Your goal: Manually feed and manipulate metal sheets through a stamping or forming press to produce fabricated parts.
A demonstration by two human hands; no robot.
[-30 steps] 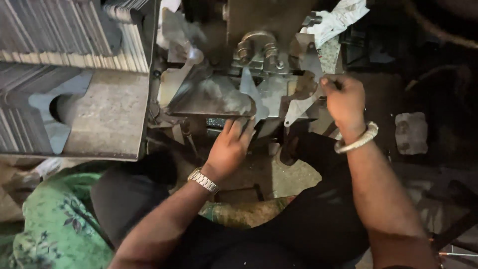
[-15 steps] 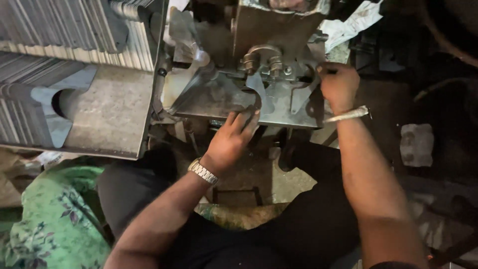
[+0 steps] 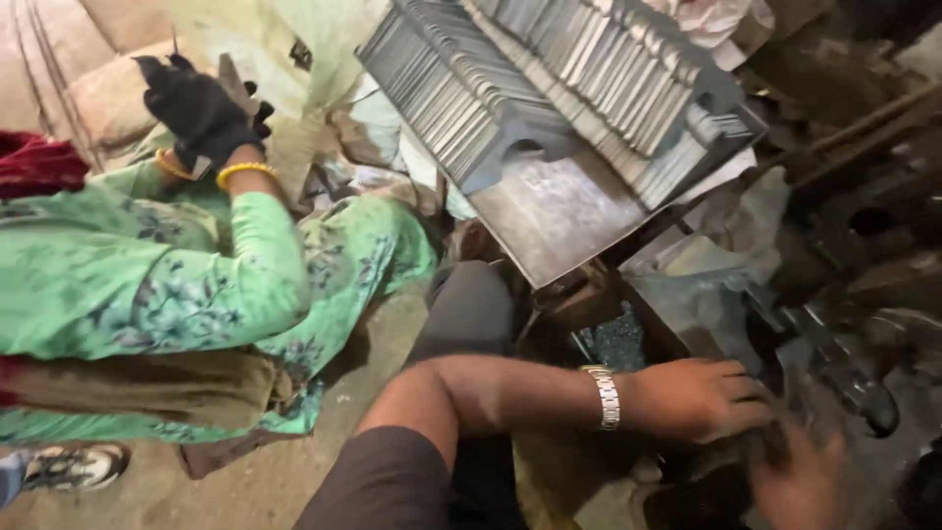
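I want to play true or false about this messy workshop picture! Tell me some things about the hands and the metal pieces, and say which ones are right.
1. The left hand has a silver watch on its wrist. True.
2. The right hand is sharp and clear. False: it is blurred, low at the right.
3. The stacked metal plates stand on edge in rows. True.
4. The co-worker in green has bare hands. False: a black glove covers the raised hand.
5. The left hand holds a hammer. False: it rests spread on dark machine parts; no hammer shows.
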